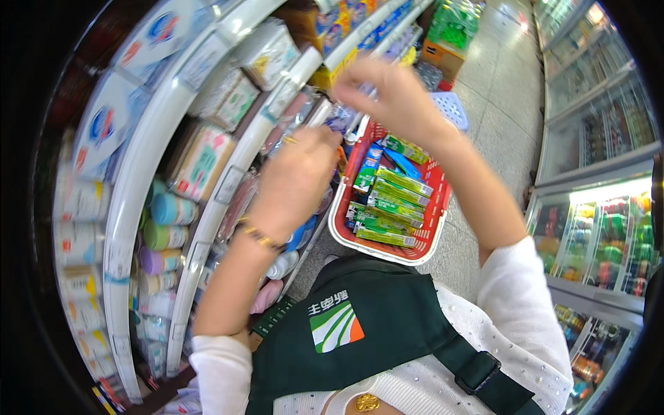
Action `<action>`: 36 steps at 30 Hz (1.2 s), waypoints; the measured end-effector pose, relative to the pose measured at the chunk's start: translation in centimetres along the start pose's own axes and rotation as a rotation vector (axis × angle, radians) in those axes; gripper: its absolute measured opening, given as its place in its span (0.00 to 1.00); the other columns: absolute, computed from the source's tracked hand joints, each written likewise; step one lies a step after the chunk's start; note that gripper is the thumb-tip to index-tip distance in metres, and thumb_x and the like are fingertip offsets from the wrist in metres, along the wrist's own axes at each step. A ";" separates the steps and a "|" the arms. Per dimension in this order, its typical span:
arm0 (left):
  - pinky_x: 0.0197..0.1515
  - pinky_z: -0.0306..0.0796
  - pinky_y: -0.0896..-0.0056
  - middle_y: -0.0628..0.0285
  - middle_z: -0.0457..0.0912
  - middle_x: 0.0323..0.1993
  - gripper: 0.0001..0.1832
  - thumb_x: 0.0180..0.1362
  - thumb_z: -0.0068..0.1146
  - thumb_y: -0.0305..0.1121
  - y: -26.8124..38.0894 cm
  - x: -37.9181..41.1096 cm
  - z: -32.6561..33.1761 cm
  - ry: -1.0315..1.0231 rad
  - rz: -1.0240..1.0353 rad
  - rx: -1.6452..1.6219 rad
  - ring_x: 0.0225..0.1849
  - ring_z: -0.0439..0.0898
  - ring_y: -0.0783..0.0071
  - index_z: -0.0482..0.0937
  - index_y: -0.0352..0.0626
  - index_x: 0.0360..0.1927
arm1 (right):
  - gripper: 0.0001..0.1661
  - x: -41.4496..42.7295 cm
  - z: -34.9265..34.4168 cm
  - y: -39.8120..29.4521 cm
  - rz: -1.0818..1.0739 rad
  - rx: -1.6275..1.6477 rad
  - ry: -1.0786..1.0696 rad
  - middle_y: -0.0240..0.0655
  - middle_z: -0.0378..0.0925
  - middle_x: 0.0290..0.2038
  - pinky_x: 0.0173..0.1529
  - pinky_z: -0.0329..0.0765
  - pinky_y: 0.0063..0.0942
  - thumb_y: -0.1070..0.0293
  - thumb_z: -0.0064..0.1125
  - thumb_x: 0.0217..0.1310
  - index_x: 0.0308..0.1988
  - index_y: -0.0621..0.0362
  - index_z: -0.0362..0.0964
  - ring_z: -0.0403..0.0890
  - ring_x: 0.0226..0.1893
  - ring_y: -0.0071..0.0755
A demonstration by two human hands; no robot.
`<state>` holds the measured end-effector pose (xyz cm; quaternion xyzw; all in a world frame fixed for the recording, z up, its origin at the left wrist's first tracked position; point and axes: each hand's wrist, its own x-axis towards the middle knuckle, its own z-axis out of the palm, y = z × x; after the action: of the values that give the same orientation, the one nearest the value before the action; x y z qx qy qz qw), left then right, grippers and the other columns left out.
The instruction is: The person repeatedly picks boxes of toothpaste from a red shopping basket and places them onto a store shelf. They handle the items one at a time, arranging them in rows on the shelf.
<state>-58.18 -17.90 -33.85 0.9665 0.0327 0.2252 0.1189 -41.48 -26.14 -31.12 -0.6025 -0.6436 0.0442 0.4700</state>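
My left hand (296,179), with a bracelet on its wrist, is held over the lower shelf goods with its fingers curled. Its fingertips point away from me beside a purple package (340,118), and whatever they touch is hidden. Motion-blurred, my right hand (389,96) hovers above the far end of a red shopping basket (336,228). A gap shows between its thumb and bent fingers, with nothing visible in it. Inside the basket lie several green Darlie toothpaste boxes (397,207), a blue-and-green box (367,167) and blue packaging (404,165).
Shelves with white front rails (140,171) run along my left, holding tissue packs (202,161) and coloured jars (174,207). Glass-door coolers (596,233) line the right. Beyond the basket are a light-blue perforated stool (450,109) and green bottles (454,26) on a cardboard box (441,57).
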 end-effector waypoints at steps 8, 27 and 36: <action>0.43 0.70 0.63 0.53 0.73 0.34 0.07 0.49 0.43 0.23 -1.7 -7.1 27.6 -0.669 -0.150 -0.197 0.41 0.74 0.58 0.73 0.37 0.31 | 0.07 -29.2 10.7 16.5 0.923 -0.251 -0.196 0.50 0.72 0.27 0.38 0.72 0.41 0.69 0.53 0.46 0.24 0.63 0.70 0.74 0.31 0.52; 0.51 0.67 0.60 0.51 0.65 0.47 0.25 0.43 0.58 0.25 -1.4 -6.2 33.6 -1.141 -0.407 -0.193 0.52 0.66 0.52 0.64 0.37 0.46 | 0.28 -32.1 13.0 19.3 1.080 -0.361 -0.858 0.46 0.68 0.42 0.51 0.67 0.40 0.61 0.65 0.34 0.40 0.60 0.68 0.70 0.47 0.48; 0.49 0.66 0.61 0.52 0.70 0.40 0.24 0.38 0.61 0.33 -2.1 -7.8 23.9 -0.908 -0.248 -0.416 0.46 0.71 0.54 0.70 0.37 0.41 | 0.29 -25.4 6.0 11.5 0.742 -0.241 -0.719 0.50 0.67 0.39 0.44 0.72 0.37 0.61 0.65 0.35 0.40 0.63 0.67 0.73 0.40 0.51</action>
<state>-54.57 -21.93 -58.44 0.9116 0.0468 -0.2312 0.3367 -41.20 -40.72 -55.63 -0.7863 -0.5083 0.3368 0.1000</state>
